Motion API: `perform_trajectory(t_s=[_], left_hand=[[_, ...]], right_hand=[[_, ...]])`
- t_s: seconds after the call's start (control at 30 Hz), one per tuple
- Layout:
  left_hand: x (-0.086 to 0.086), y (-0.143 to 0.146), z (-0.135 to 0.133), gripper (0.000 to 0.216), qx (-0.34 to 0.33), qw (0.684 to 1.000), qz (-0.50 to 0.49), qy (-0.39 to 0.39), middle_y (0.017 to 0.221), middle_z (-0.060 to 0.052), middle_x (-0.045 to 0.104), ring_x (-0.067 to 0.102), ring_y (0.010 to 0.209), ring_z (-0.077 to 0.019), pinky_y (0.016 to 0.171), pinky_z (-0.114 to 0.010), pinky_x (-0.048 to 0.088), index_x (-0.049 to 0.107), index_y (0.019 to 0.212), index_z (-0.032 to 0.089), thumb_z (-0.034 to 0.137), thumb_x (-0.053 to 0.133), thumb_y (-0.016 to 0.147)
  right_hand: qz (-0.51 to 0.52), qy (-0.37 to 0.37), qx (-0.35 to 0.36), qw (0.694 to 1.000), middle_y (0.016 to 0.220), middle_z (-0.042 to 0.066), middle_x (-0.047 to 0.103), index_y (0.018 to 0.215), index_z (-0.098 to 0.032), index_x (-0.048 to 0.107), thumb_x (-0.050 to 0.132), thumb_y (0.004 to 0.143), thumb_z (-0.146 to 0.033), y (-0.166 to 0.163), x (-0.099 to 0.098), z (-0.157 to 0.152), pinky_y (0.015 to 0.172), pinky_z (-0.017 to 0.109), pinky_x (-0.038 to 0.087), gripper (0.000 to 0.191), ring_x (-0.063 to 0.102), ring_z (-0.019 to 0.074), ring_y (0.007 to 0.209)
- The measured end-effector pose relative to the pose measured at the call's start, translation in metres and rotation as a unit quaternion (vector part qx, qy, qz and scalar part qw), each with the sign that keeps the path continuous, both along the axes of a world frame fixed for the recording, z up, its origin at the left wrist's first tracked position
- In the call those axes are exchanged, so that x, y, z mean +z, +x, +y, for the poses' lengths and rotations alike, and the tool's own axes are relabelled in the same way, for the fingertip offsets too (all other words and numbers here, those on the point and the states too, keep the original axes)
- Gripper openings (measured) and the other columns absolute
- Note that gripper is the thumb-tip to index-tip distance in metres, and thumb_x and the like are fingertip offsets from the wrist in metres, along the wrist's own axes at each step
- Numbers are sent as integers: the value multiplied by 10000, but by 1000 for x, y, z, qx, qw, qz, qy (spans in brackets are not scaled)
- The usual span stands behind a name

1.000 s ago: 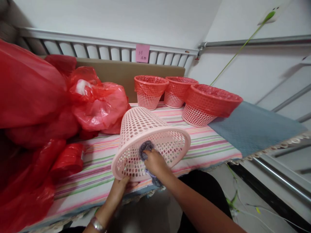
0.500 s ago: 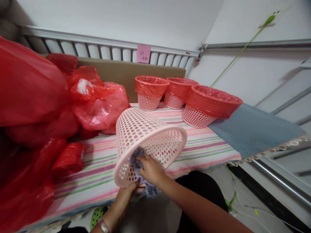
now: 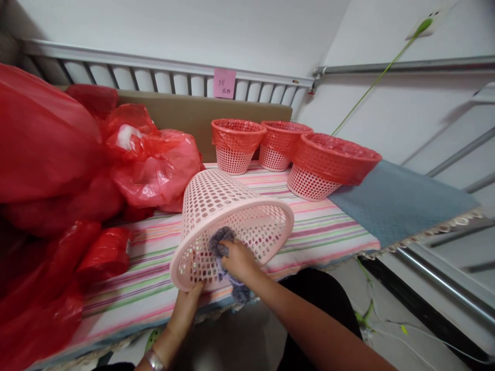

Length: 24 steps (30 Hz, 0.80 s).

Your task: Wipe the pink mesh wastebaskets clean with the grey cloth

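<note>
A pale pink perforated wastebasket lies on its side on the striped cloth, its mouth turned towards me. My right hand reaches into the mouth, fingers closed on a purple-grey cloth rag against the inner wall. The rag's loose end trails out below that hand, over the rim. At the lower left of the rim, my left hand grips the basket's edge, its thumb over the inside and its other fingers hidden underneath.
Three pink baskets with red bag liners stand behind: a left one, a middle one and a right one. Red plastic bags and a red roll crowd the left side. A white radiator runs along the wall.
My left hand has moved left along the rim, away from the rag. The right hand with the rag has shifted slightly up inside the basket, and the basket has turned a little.
</note>
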<state>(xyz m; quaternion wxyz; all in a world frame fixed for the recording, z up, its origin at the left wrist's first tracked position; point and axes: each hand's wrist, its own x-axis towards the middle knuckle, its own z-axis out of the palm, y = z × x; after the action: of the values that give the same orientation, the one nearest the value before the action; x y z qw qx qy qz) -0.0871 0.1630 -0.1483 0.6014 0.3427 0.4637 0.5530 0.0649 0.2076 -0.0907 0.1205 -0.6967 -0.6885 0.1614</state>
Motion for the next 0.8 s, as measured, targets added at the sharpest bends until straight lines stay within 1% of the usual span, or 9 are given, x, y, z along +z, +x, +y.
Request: perform_trajectory(t_s=[0.03, 0.1, 0.17, 0.23, 0.3, 0.4, 0.53, 0.67, 0.8], left_hand=[[-4, 2, -1, 895, -10, 1000, -1, -13, 1425, -91, 470, 473, 1262, -314, 1065, -446, 364, 279, 1442, 231, 309, 670, 641], [-11, 6, -4, 853, -12, 1000, 22, -17, 1443, -111, 442, 443, 1283, -333, 1075, -455, 346, 335, 1419, 194, 292, 659, 636], [-14, 7, -7, 772, -6, 999, 48, 4, 1414, -115, 479, 392, 1322, -324, 1112, -438, 287, 409, 1376, 167, 270, 641, 647], [-14, 8, -10, 709, -13, 998, 58, 25, 1368, -108, 529, 366, 1343, -302, 1138, -416, 234, 453, 1343, 159, 253, 632, 664], [-11, 8, -13, 665, -43, 997, 62, 17, 1344, -113, 551, 372, 1341, -300, 1143, -424, 223, 475, 1322, 154, 250, 635, 683], [1, 2, -13, 612, -67, 995, 73, 2, 1330, -131, 561, 402, 1321, -304, 1134, -446, 243, 495, 1297, 145, 309, 637, 725], [18, -12, -3, 607, -15, 994, 106, 27, 1265, -134, 612, 492, 1244, -318, 1091, -472, 321, 517, 1263, 133, 362, 647, 716], [18, -14, 4, 511, -3, 991, 130, 32, 1185, -136, 662, 527, 1204, -329, 1070, -471, 351, 610, 1143, 109, 301, 621, 670], [7, -8, 3, 562, -18, 996, 88, 29, 1206, -113, 656, 507, 1232, -313, 1079, -448, 347, 598, 1190, 146, 265, 617, 641]], right_hand=[[34, 1, -6, 999, 1128, 84, 633, 1190, -259, 610, 568, 718, -204, -11, -2, 2, 876, 336, 443, 477, 598, 238, 1015], [111, 10, 2, 994, 1101, 67, 655, 1163, -242, 628, 563, 723, -196, -32, -5, 4, 880, 307, 449, 447, 611, 214, 996], [181, 27, 28, 983, 1081, 41, 668, 1140, -244, 637, 560, 719, -176, -47, -6, 2, 886, 283, 448, 433, 612, 194, 990], [200, 41, 56, 977, 1086, 25, 663, 1134, -260, 636, 564, 704, -160, -49, -6, -3, 900, 278, 440, 448, 605, 188, 1001], [151, 47, 70, 985, 1103, 41, 645, 1147, -268, 628, 561, 700, -159, -39, -6, -7, 902, 298, 437, 465, 597, 204, 1014], [18, 36, 71, 997, 1110, 87, 622, 1183, -255, 604, 527, 733, -172, -8, -4, -9, 863, 339, 446, 464, 593, 242, 1010], [-111, 13, 58, 992, 1085, 120, 609, 1191, -237, 590, 476, 771, -172, 31, 2, -5, 810, 354, 448, 439, 589, 269, 993], [-142, 2, 36, 989, 1057, 153, 609, 1141, -199, 619, 467, 760, -150, 43, 8, 1, 794, 376, 449, 413, 586, 294, 986], [-108, 7, 12, 994, 1071, 131, 615, 1155, -232, 621, 503, 740, -160, 27, 4, 2, 789, 370, 462, 437, 607, 272, 956]])
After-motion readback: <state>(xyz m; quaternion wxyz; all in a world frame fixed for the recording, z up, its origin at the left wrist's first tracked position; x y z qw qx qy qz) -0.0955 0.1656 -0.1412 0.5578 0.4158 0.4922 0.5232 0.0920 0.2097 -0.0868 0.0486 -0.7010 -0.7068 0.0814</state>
